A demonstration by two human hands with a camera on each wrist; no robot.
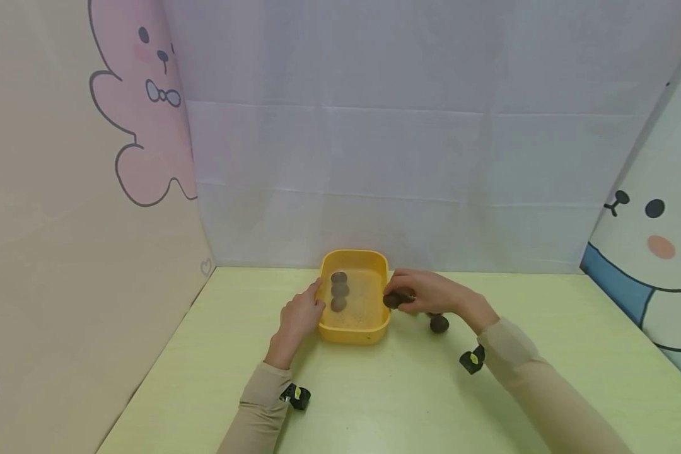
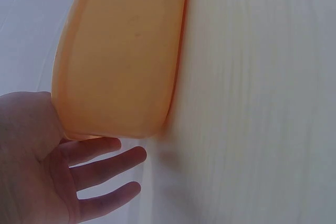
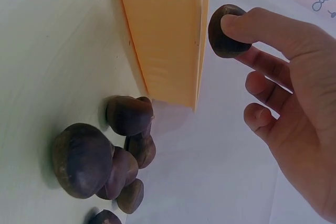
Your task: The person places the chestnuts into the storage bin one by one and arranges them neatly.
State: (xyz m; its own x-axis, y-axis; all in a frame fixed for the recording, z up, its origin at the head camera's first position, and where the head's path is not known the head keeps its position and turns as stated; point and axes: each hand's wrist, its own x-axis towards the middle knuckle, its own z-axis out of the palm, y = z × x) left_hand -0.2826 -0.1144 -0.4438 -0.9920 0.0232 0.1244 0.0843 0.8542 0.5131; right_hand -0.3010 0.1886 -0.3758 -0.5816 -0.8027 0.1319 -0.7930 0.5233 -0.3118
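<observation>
My right hand (image 1: 425, 290) pinches a dark brown chestnut (image 3: 226, 43) between thumb and forefinger, the other fingers loosely bent. It is just outside the right rim of a yellow plastic tub (image 1: 354, 337), slightly above the rim in the right wrist view. Three chestnuts (image 1: 339, 291) lie in a row along the tub's left inner side. At the left rim is my left hand (image 1: 301, 315), its thumb over the edge and its fingers spread along the outer wall (image 2: 121, 51). The thumb's tip is hidden in the left wrist view.
Several more chestnuts (image 3: 84, 161) lie in a cluster on the pale table (image 1: 374, 397), right of the tub and partly under my right wrist in the head view. A white cloth (image 1: 408, 189) hangs behind the table. Cartoon-printed panels (image 1: 91, 252) stand on both sides.
</observation>
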